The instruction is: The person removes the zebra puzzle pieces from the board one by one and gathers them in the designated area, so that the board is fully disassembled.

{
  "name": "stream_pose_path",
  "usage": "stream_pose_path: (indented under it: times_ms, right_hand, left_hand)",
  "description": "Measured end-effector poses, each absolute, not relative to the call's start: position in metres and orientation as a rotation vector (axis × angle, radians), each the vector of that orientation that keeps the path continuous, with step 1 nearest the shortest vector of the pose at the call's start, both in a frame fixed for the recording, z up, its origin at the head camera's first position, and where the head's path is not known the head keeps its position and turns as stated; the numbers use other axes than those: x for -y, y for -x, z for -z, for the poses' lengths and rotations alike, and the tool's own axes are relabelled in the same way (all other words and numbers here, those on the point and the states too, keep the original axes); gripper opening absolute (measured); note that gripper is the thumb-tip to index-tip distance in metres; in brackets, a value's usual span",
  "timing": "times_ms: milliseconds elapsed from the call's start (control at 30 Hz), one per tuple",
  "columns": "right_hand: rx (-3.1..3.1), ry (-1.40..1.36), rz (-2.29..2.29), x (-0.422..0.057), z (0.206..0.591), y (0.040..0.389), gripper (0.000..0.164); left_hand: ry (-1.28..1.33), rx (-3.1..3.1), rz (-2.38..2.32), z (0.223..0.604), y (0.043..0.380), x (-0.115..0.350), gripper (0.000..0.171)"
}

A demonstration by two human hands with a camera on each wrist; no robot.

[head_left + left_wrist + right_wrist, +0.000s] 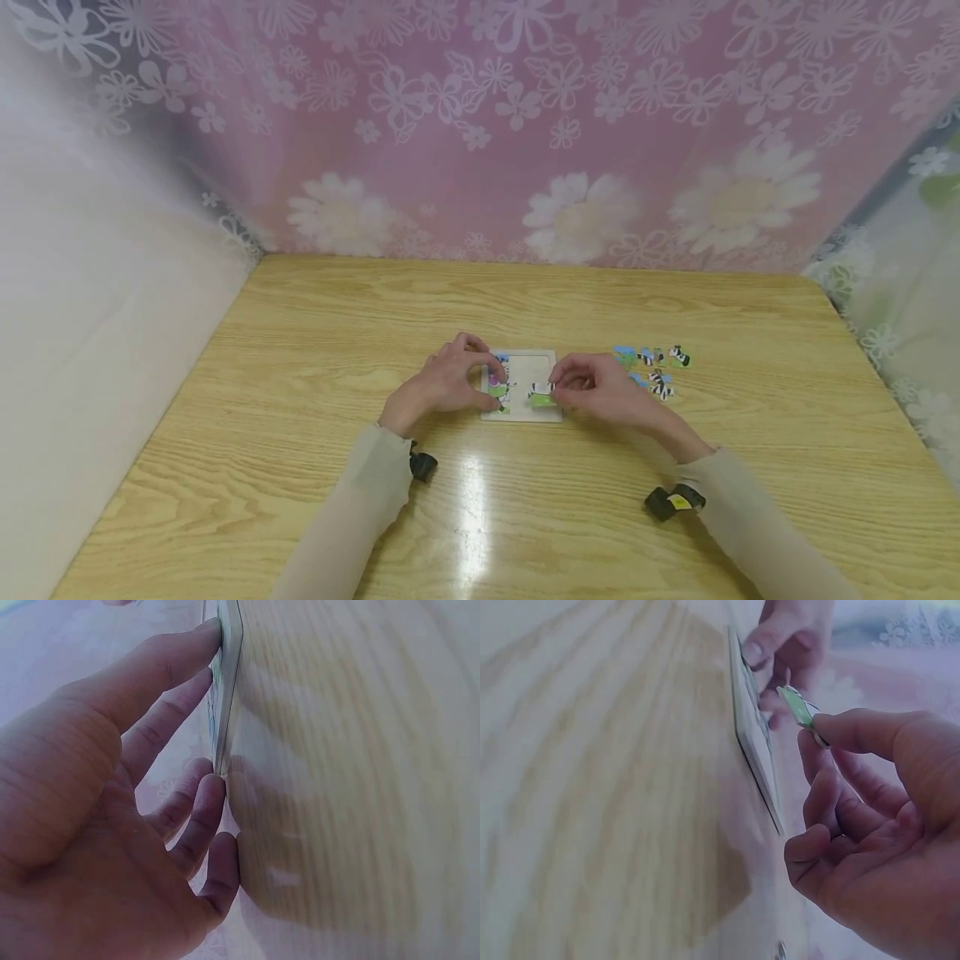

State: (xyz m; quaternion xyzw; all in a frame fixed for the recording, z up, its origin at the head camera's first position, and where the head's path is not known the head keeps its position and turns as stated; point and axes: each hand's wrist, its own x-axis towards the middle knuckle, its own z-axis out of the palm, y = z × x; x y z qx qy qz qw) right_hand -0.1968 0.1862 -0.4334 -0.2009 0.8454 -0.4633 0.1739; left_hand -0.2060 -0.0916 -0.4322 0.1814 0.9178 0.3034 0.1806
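Observation:
A puzzle tray (537,419) with a pale raised border lies flat on the table, with several picture pieces (499,390) along its left side. My left hand (448,379) rests at that side; in the left wrist view its thumb (176,656) and index finger touch the tray's top face, while other fingers lie by its edge. Between thumb and index finger, my right hand (600,388) pinches a green, white and black puzzle piece (798,707). That piece is tilted and held above the tray's right part, apart from it in the right wrist view.
Several loose puzzle pieces (660,385) with zebra, panda and blue parts lie on the table to the right of the tray, beyond my right hand. The wooden table (337,333) ends at a pink flowered curtain (465,167) at the back. White cloth (112,250) hangs on the left.

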Motion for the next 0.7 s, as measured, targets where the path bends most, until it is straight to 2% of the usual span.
stream_pose_path:
  times_ms: [700]
  right_hand:
    - [-2.541, 0.423, 1.334, -0.247, 0.421, 0.19, 0.02]
  left_hand:
    - [-0.522, -2.582, -0.878, 0.433, 0.206, 0.092, 0.022]
